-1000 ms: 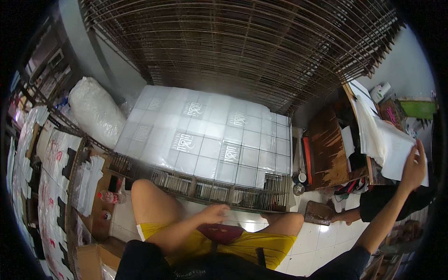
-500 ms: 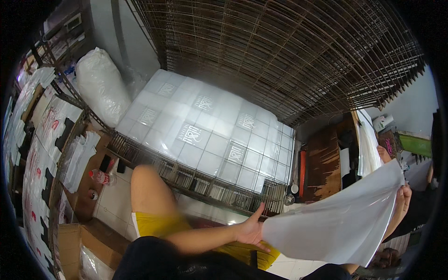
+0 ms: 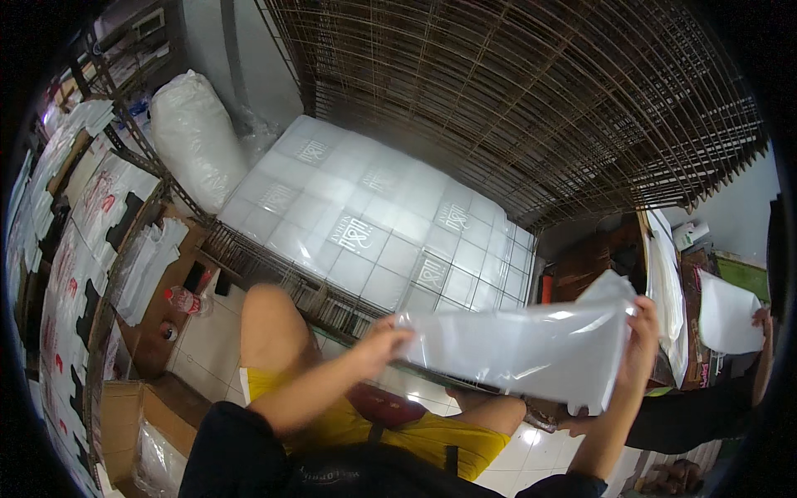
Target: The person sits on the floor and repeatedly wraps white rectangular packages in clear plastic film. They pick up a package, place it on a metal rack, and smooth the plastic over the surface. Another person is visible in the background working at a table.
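A translucent plastic sheet (image 3: 515, 344) stretches between my two hands above my lap, sagging a little in the middle. My left hand (image 3: 383, 344) is closed on its left end. At the other end my right hand (image 3: 638, 336) grips the right edge, where the plastic folds up. Beyond it, several similar sheets with white printed emblems (image 3: 357, 235) lie spread over a low wire rack (image 3: 332, 305).
Tilted wire racks (image 3: 531, 91) overhang the far side. To the left stand a stuffed white sack (image 3: 195, 141), a shelf of printed sheets (image 3: 100, 216), a red-capped bottle (image 3: 184, 300) and a cardboard box (image 3: 124, 415). At right, a co-worker's hand (image 3: 762, 318) holds a white sheet (image 3: 724, 311).
The plastic sheet has come leftward and lower with my right hand. My left hand, spread at its edge before, has closed on it. At right, a co-worker's white sheet now shows.
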The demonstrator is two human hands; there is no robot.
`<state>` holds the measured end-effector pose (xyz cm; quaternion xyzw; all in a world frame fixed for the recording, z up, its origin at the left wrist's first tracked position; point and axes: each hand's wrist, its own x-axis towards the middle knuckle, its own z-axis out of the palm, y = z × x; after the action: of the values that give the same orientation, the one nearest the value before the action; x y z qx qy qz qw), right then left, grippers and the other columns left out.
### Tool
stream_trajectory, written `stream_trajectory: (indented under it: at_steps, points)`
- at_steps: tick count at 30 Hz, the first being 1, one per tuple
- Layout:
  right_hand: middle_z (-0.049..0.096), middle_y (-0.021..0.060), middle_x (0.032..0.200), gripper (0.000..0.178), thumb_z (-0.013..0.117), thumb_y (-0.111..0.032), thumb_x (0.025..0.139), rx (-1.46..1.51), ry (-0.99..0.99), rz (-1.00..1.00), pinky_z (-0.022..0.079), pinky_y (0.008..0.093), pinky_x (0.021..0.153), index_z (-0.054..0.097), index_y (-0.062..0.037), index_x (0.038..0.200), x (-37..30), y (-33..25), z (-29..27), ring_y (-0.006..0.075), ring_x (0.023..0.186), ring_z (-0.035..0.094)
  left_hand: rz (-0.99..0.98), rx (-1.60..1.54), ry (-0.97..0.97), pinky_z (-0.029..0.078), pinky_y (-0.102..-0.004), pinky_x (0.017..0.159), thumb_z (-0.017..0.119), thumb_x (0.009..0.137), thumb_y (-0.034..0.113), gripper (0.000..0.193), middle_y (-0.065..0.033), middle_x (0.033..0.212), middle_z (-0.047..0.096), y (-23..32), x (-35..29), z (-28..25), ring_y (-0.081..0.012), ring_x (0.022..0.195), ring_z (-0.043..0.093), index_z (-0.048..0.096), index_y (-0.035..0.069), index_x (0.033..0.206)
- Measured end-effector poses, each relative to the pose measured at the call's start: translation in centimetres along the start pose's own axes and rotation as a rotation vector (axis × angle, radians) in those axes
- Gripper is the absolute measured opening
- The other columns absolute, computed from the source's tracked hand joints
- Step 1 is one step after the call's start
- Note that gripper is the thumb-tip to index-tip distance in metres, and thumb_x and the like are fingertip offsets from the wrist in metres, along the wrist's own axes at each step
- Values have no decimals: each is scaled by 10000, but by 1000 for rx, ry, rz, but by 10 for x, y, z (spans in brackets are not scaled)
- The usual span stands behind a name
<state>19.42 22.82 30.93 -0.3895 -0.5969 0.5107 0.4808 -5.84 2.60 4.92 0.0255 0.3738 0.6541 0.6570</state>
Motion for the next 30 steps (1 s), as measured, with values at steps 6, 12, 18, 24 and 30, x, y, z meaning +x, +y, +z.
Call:
stream_trajectory:
  at_steps: [6,12,18,24,30]
  points:
    - [572,65,876,207,492,69,778,163,-193,217,438,238,757,544,-18,958,102,125,11,140,816,549,168,120,310,375,-264,726,620,811,145,554,-4,1067,580,106,51,-31,-112,877,533,409,126,1324]
    - [576,54,883,296,415,73,735,181,-73,172,435,215,686,540,-1,992,92,131,20,110,749,532,436,320,290,427,-271,673,673,778,115,564,-42,908,630,153,32,0,-123,793,563,457,21,1291]
    - [617,14,808,208,530,58,781,-71,-62,179,398,175,531,637,-33,934,60,289,-8,71,609,525,519,814,608,482,-314,631,711,735,89,401,-100,807,636,76,68,-74,-177,705,608,571,38,1106]
    - [633,126,966,365,522,65,718,-414,-50,357,490,255,616,613,18,1068,46,421,-11,202,777,634,452,1203,679,506,-385,712,694,713,85,200,-148,785,665,32,110,-128,-300,770,649,612,52,893]
    - [637,181,1020,398,571,60,671,-680,-30,136,496,297,709,627,14,1062,39,445,-1,247,856,630,480,1335,762,515,-395,712,666,708,41,122,-148,767,660,24,113,-138,-314,767,646,624,36,822]
